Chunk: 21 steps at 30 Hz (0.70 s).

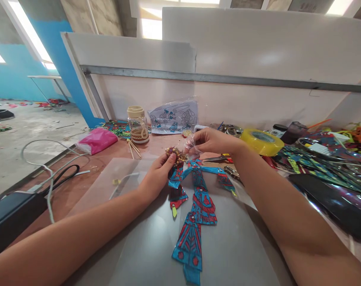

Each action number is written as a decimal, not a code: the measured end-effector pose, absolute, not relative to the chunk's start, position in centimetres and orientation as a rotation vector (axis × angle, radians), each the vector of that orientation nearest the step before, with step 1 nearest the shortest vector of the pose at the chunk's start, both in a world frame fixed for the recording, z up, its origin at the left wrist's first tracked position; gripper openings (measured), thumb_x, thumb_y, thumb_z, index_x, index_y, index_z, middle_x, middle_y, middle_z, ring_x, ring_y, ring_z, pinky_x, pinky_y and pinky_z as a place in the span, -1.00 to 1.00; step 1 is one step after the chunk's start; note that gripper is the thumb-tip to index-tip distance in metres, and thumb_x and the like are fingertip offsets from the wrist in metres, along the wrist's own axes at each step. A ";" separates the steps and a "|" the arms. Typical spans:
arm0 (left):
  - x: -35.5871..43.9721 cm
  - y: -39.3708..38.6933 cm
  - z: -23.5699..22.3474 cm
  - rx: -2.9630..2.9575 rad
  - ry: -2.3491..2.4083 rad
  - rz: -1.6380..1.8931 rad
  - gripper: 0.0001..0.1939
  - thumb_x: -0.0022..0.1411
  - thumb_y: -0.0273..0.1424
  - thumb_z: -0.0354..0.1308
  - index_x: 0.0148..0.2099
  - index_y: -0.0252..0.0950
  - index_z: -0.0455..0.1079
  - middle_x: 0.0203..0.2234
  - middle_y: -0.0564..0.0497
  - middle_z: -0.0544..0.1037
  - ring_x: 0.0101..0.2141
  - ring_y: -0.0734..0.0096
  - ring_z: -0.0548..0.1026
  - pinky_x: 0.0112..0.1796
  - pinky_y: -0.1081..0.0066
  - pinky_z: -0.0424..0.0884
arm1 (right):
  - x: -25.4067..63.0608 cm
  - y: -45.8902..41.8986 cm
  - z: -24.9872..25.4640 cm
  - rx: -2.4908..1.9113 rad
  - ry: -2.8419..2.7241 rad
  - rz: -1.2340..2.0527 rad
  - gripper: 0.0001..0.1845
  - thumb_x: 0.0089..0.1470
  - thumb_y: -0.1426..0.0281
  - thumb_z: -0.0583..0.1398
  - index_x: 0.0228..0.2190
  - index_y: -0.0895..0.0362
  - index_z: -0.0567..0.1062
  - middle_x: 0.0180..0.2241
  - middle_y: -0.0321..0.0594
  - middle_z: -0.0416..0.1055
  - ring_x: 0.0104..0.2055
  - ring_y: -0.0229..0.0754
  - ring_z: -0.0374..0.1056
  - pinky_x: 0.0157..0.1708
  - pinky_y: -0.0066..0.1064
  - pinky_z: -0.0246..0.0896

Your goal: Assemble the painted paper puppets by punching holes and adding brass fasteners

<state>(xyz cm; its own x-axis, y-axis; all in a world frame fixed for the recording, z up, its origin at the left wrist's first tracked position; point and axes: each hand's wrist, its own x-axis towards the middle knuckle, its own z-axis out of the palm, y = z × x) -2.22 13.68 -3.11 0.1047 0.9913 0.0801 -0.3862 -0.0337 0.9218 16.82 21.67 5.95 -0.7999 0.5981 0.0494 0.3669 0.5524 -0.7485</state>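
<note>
A blue and red jointed paper puppet (198,210) lies flat on a clear plastic sheet (144,246) in front of me. My left hand (158,174) pinches the puppet's gold and brown head piece (174,153) at the top of the figure. Just to the right, my right hand (211,141) is closed in a pinch on a small clear plastic bit (191,147) beside that head piece. The puppet's arms spread left and right below my hands.
A small jar (138,124), a printed sheet in a plastic sleeve (173,116), a pink bag (97,140) and wooden sticks (133,147) lie behind. Right: a yellow tape roll (262,142), scissors (219,159), several coloured puppet pieces (314,159). Cables (49,174) lie left.
</note>
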 end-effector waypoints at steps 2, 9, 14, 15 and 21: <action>-2.2 13.8 -3.2 0.950 0.813 1.342 -0.58 0.05 -0.12 0.37 -0.17 -0.32 0.49 -0.37 0.01 0.63 -0.39 0.39 0.56 -0.35 0.46 0.48 | 16.8 21.7 5.7 -0.783 -2.533 1.151 -0.71 0.00 0.18 0.31 -0.37 0.17 0.57 -0.43 -0.31 0.45 -0.37 -0.26 0.31 -0.34 -0.43 0.21; -2.3 14.0 -3.1 0.842 0.859 1.328 -0.59 0.04 -0.13 0.37 -0.17 -0.31 0.46 -0.42 0.03 0.62 -0.48 0.41 0.53 -0.45 0.46 0.46 | 15.8 21.8 4.9 -0.758 -2.547 1.068 -0.72 0.03 0.19 0.31 -0.41 0.17 0.53 -0.48 -0.32 0.42 -0.39 -0.26 0.32 -0.37 -0.44 0.19; -2.3 13.9 -2.9 0.963 0.825 1.294 -0.55 0.02 -0.09 0.38 -0.17 -0.33 0.48 -0.39 0.00 0.61 -0.44 0.43 0.52 -0.41 0.48 0.44 | 15.7 21.8 4.9 -0.736 -2.564 1.014 -0.73 0.02 0.19 0.32 -0.40 0.17 0.54 -0.48 -0.32 0.44 -0.40 -0.27 0.32 -0.39 -0.45 0.18; -2.3 13.7 -2.8 1.024 0.823 1.273 -0.56 0.03 -0.12 0.39 -0.16 -0.33 0.48 -0.35 -0.01 0.62 -0.39 0.41 0.53 -0.35 0.47 0.45 | 15.8 21.8 5.0 -0.739 -2.550 1.014 -0.74 0.02 0.20 0.31 -0.39 0.17 0.55 -0.47 -0.32 0.44 -0.40 -0.27 0.32 -0.38 -0.45 0.19; -2.4 13.2 -2.5 1.207 0.928 1.225 -0.57 0.03 -0.19 0.38 -0.10 -0.33 0.48 -0.29 -0.01 0.60 -0.29 0.37 0.51 -0.26 0.43 0.41 | 15.8 21.4 5.4 -0.765 -2.518 1.063 -0.74 0.08 0.22 0.27 -0.36 0.20 0.55 -0.44 -0.27 0.46 -0.37 -0.25 0.34 -0.36 -0.42 0.22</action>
